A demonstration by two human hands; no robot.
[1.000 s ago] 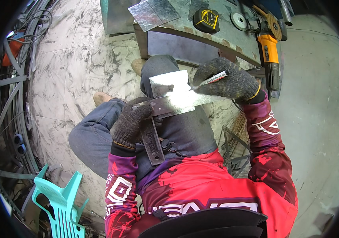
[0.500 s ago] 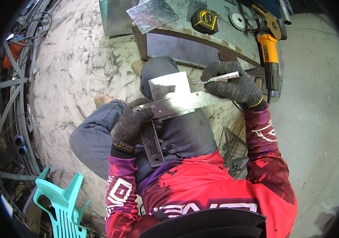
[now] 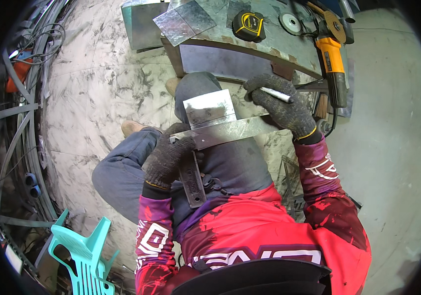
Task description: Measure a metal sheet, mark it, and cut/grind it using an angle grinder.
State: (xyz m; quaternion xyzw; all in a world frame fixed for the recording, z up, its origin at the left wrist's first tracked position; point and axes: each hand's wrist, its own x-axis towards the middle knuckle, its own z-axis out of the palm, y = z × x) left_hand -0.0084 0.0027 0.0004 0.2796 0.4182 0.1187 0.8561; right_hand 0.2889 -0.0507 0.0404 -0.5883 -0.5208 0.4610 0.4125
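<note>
A small shiny metal sheet (image 3: 209, 105) is resting on the person's thigh (image 3: 242, 167), which is probably serving as a makeshift support. The blade of a steel square (image 3: 232, 132) is crossing the sheet's near side, with a thin dark line (image 3: 214, 120) running just beyond it. Left of the sheet, the gloved left hand (image 3: 168, 157) is gripping the square around its corner, likely keeping it from slipping. Right of the sheet, the gloved right hand (image 3: 281, 105) is clasping a white marker (image 3: 277, 94) clear of the metal, perhaps leaving the line visible; whether it is also pressing the blade's end, I cannot tell. Beyond the sheet, a desk (image 3: 289, 55) is carrying a tape measure (image 3: 249, 26), seemingly freeing the lap.
</note>
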